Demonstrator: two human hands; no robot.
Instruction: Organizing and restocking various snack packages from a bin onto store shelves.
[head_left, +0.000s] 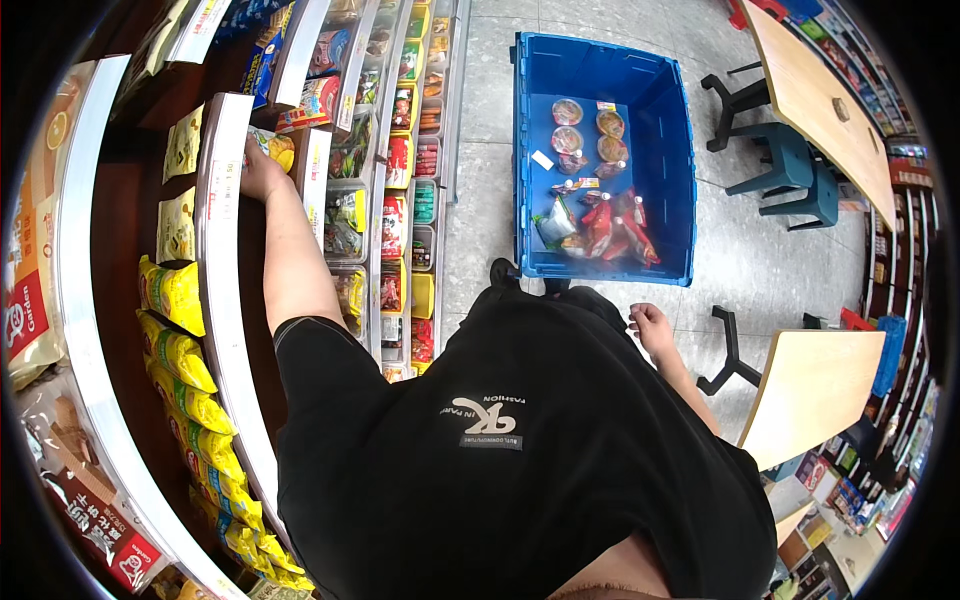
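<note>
My left hand (264, 171) reaches in between two shelf edges at the left. It grips a small colourful snack packet (282, 153), with some of its fingers hidden by the packet and the shelf lip. Low beside my body hangs my right hand (652, 330), empty, its fingers loosely curled. On the floor before my feet stands a blue plastic crate (604, 56). Inside it lie several round lidded tubs (568, 112), red pouches with white caps (598, 229) and a white-and-green bag (557, 225).
Yellow snack bags (172, 292) line a shelf with a white price rail (221, 187) at my left. Lower shelves carry bins of small packets (397, 217). To the right are wooden tables (814, 390) and green stools (780, 161) on a grey tiled floor (487, 105).
</note>
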